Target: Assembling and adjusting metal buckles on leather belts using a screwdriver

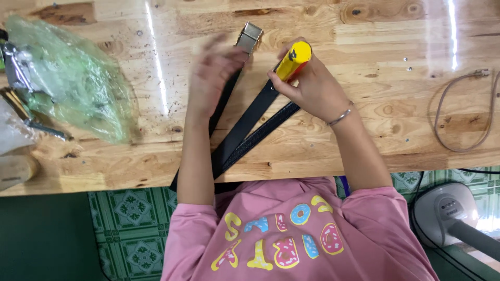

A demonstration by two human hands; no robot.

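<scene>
A wooden table (364, 47) is bearing one black belt (245, 127); the right hand (307, 86) is clamping a yellow tool (294, 58) beside it, the blurred left hand (213, 73) is hovering open over it, one green bag (73, 78) lying far left

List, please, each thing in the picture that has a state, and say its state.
black belts: lying flat on the wooden table, ends hanging over the near edge
metal buckle: on the table, at a belt's end
yellow tool: gripped in the right hand, upright
left hand: blurred, over a belt
green plastic bag: crumpled
cord: looped
</scene>
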